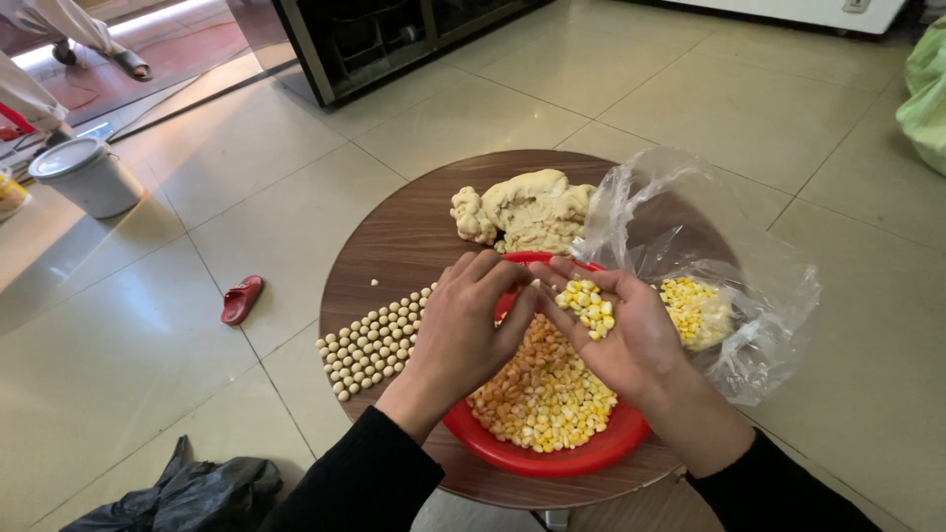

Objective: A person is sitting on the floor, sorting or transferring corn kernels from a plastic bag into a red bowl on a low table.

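My right hand is cupped palm-up over a red bowl and holds a small heap of yellow corn kernels. My left hand reaches across, its fingertips pinching at the edge of that heap. The bowl holds yellow and orange kernels. It stands on a small round wooden table. A cluster of small pale dough balls lies on the table just left of my left hand.
A lump of pale dough sits at the table's far side. A clear plastic bag with corn lies to the right. On the tiled floor are a red slipper, a white bucket and a black bag.
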